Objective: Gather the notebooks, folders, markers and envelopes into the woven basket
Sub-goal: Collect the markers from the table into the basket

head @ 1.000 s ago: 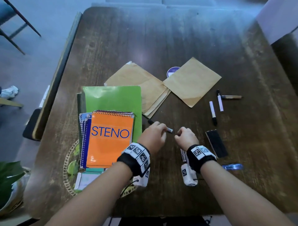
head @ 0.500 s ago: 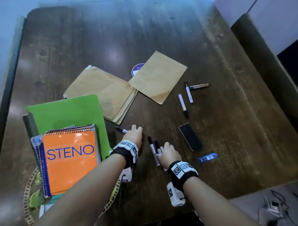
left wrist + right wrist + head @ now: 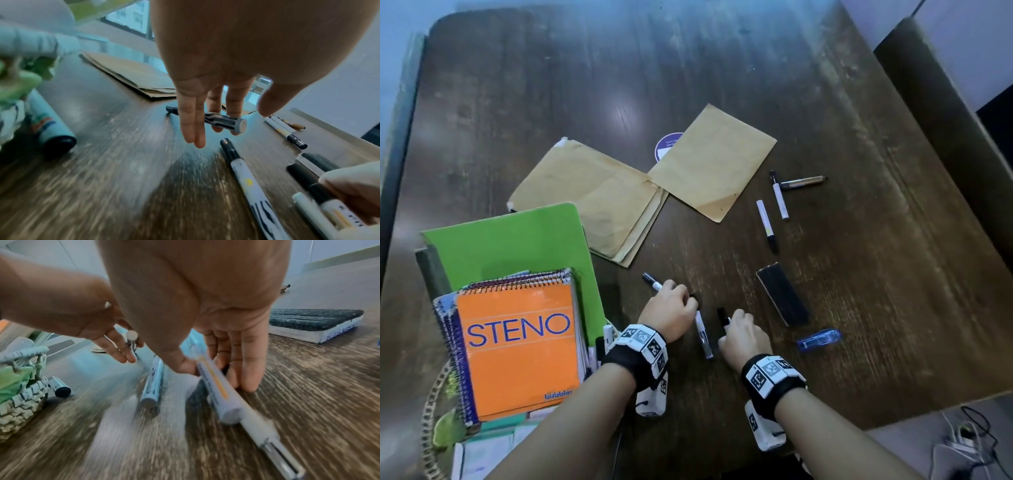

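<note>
My left hand (image 3: 671, 308) grips a black-capped white marker (image 3: 222, 121) across its fingers; the cap (image 3: 650, 281) sticks out to the left. My right hand (image 3: 743, 337) pinches two markers (image 3: 216, 386) between thumb and fingers, low over the table. One more marker (image 3: 703, 337) lies on the wood between the hands. The woven basket (image 3: 434, 404) at the near left holds an orange STENO notebook (image 3: 517, 346) and a green folder (image 3: 510, 243). Two tan envelopes (image 3: 592, 202) (image 3: 712, 161) lie beyond. Two markers (image 3: 767, 222) (image 3: 780, 195) and a brown pen (image 3: 803, 181) lie to the right.
A black eraser (image 3: 782, 298) and a small blue object (image 3: 820, 339) lie right of my right hand. A purple round sticker (image 3: 666, 145) shows behind the envelopes. The table's near edge (image 3: 893, 418) runs close behind my right wrist. Cables lie on the floor at lower right.
My right hand has taken hold of markers that lay beside it. My left hand, still holding its marker, has moved right toward the loose one. The head view has moved closer.
</note>
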`<state>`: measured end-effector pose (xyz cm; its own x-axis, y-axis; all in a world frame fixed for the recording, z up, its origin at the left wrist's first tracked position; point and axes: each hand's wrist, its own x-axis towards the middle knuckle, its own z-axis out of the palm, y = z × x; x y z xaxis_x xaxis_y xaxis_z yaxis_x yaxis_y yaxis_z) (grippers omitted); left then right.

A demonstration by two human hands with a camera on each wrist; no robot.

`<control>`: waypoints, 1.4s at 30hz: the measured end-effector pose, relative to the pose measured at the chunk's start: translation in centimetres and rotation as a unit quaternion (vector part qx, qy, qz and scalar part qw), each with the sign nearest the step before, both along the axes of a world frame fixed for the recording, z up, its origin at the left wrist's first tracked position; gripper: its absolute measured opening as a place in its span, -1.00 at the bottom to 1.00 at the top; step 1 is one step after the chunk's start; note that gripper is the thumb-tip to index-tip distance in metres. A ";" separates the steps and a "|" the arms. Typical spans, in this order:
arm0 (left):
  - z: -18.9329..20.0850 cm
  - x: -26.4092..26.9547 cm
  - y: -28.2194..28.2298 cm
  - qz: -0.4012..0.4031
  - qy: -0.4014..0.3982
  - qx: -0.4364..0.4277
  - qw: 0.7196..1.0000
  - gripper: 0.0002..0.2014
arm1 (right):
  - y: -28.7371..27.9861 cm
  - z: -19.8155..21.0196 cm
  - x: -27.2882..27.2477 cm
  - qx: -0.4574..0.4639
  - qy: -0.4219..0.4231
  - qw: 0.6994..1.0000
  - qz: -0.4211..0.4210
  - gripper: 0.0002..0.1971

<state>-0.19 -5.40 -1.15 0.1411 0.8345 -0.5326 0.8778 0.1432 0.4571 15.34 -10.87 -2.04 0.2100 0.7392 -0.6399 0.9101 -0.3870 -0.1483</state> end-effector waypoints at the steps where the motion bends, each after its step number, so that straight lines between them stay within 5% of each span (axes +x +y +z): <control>1: -0.1 0.1 -0.3 0.011 -0.003 0.014 1.000 -0.74 | 0.0 -0.1 0.2 0.004 0.000 1.000 0.004 -0.62; 5: -0.3 0.6 -1.9 0.047 -0.038 0.065 0.996 -0.88 | 0.8 0.0 1.0 -0.006 0.017 1.000 0.000 -0.60; 10: -0.2 1.5 -4.0 0.084 -0.048 0.060 0.994 -0.21 | 2.8 0.5 2.0 -0.014 0.051 0.998 -0.023 -0.62; 17: -1.3 2.6 -5.4 0.070 0.003 0.058 0.996 0.14 | 5.9 1.1 2.6 0.012 0.137 0.990 -0.025 -0.74; 19: -1.3 3.2 -5.3 0.070 0.005 0.009 0.998 0.05 | 6.6 0.8 2.6 0.028 0.151 0.988 -0.026 -0.78; 25: -1.0 5.2 -4.2 0.226 -0.036 -0.036 0.973 -0.67 | 7.8 0.4 2.4 0.008 0.168 0.985 -0.049 -0.75; 30: -1.1 6.3 -3.3 0.254 0.020 -0.069 0.964 -0.44 | 8.3 0.3 2.4 -0.017 0.193 0.979 -0.061 -0.76; 34: -1.3 6.6 -2.6 0.256 0.013 -0.062 0.964 -0.57 | 8.2 -1.8 2.9 -0.046 0.205 0.976 -0.051 -0.67; 42: -1.3 6.1 -2.2 0.244 0.056 -0.049 0.967 -0.70 | 7.6 0.3 2.9 -0.058 0.217 0.974 -0.043 -0.79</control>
<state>5.94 -7.61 -2.44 -0.3203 0.7312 -0.6023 0.7379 0.5913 0.3254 18.29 -3.32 -1.77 -0.0409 0.6484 -0.7602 0.7355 -0.4955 -0.4622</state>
